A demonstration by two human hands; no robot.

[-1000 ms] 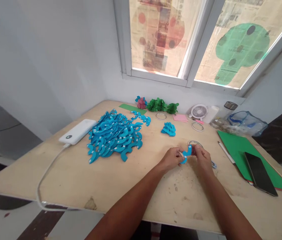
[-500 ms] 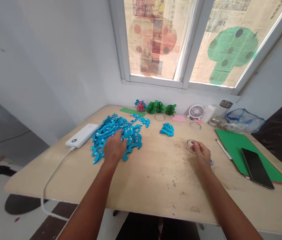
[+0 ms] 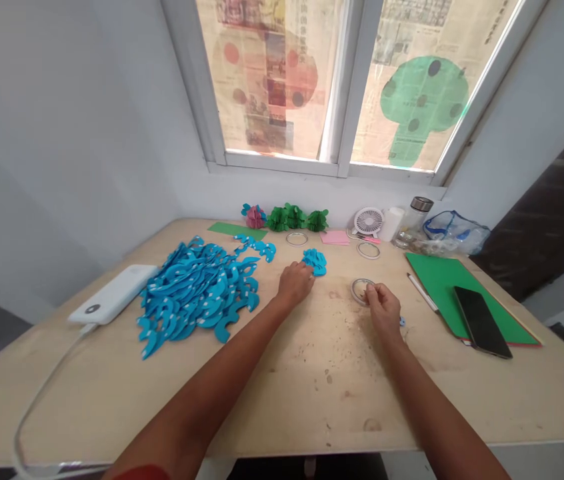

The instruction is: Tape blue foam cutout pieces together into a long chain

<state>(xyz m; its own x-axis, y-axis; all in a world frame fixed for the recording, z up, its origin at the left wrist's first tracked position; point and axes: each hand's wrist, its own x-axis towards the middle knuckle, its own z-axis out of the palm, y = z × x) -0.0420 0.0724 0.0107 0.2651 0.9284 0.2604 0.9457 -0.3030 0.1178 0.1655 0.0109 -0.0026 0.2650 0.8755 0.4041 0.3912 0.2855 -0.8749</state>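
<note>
My left hand (image 3: 296, 283) is at the small stack of blue paper cutouts (image 3: 316, 262), its fingers bent and closed at the stack's left edge. The fingertips are partly hidden there. My right hand (image 3: 386, 310) pinches the right side of a thin roll of tape (image 3: 358, 291), which looks like a pale ring at the table's middle right. A small bluish thing (image 3: 402, 321) shows beside that hand, too little of it to name. To the left spreads a large heap of curved blue paper cutouts (image 3: 197, 290) with white patches, and a few more (image 3: 257, 247) lie behind it.
A white power bank (image 3: 115, 293) with a cable lies left. At the back are folded paper flowers (image 3: 294, 216), two more tape rolls (image 3: 297, 239), pink paper (image 3: 335, 238), a small fan (image 3: 369, 221) and a bottle (image 3: 416, 217). A phone (image 3: 482, 321) rests on green sheets at right.
My left hand has left the large blue heap and moved right to the small blue stack. My right hand still holds the tape roll. The camera view has shifted to the right.
</note>
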